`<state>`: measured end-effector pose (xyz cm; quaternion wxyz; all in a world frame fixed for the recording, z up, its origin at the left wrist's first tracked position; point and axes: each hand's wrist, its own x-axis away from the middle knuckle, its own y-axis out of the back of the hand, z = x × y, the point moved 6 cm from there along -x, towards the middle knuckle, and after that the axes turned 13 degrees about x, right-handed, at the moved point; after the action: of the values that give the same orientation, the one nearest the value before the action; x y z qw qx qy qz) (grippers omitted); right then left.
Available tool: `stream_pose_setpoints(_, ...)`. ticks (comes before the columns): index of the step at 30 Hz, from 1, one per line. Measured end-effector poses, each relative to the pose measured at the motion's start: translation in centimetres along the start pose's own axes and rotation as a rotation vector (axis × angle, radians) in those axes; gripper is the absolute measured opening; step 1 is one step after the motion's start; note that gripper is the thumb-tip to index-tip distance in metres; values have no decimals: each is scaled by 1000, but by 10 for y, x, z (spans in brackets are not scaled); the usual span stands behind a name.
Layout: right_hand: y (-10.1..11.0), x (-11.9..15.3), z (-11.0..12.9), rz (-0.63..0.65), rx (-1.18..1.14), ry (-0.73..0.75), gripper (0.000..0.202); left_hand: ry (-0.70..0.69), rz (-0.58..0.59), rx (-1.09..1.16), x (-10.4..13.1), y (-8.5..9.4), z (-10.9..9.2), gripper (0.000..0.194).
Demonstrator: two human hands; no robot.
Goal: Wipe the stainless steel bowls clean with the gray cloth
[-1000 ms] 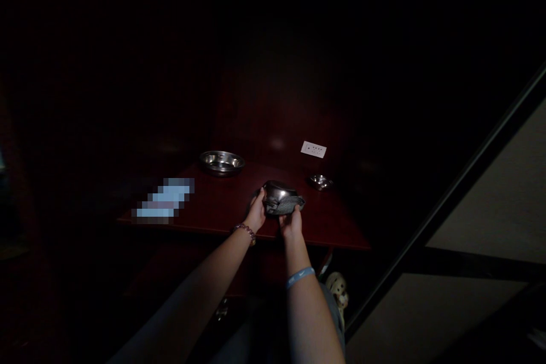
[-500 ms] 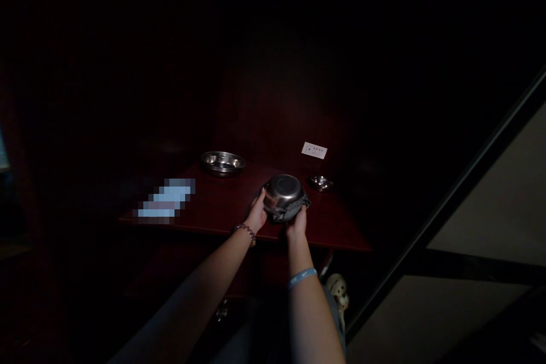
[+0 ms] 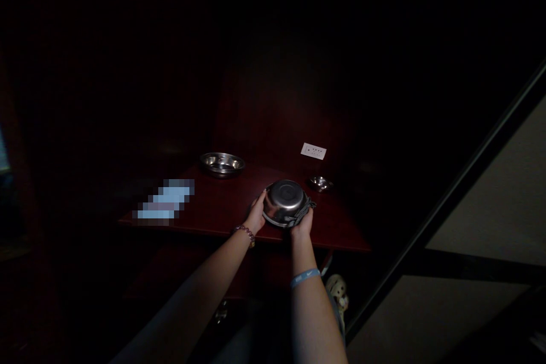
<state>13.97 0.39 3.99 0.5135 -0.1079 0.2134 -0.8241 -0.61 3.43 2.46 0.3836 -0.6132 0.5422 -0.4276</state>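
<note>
A shiny metal bowl (image 3: 285, 199) is held bottom up above the front part of the dark red table (image 3: 205, 205). My left hand (image 3: 256, 214) grips its left rim, the thumb along the side. At its lower right, my right hand (image 3: 303, 223) is closed on a dark grey cloth (image 3: 302, 213) pressed against the bowl. A beaded bracelet circles my left wrist, and a light blue band is on my right forearm. Much of the bowl's underside and most of my right fingers are hidden.
A wide metal dish (image 3: 222, 165) stands at the back left of the table, and a small metal bowl (image 3: 320, 183) at the back right. A blurred pale rectangle (image 3: 165, 202) lies on the left. On the wall is a white socket panel (image 3: 314, 151). A light shoe (image 3: 336, 290) shows below.
The cloth has shifted from the bowl's front edge to its right side, along with my right hand, which moved slightly right. More of the bowl's front side shows, and the bowl sits slightly lower.
</note>
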Motion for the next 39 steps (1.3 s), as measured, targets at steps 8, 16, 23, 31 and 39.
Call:
stream_pose_setpoints(8, -2, 3, -5, -25, -81, -104, 41, 70, 66, 42, 0, -6, 5, 29)
stream_pose_setpoints(16, -5, 5, 0, 15, -212, -122, 53, 17, 143, 39, 4, -16, 3, 29)
stream_pose_setpoints(23, 1, 7, 8, -19, -165, -70, 53, 52, 198, -166, 0, -6, 12, 25)
stream_pose_setpoints(31, -2, 4, 3, 53, -171, -47, 50, -22, 231, -225, -1, -2, 13, 24)
stream_pose_setpoints(39, -1, 1, 4, 44, -199, -7, 45, -128, 137, -165, -10, 3, 6, 29)
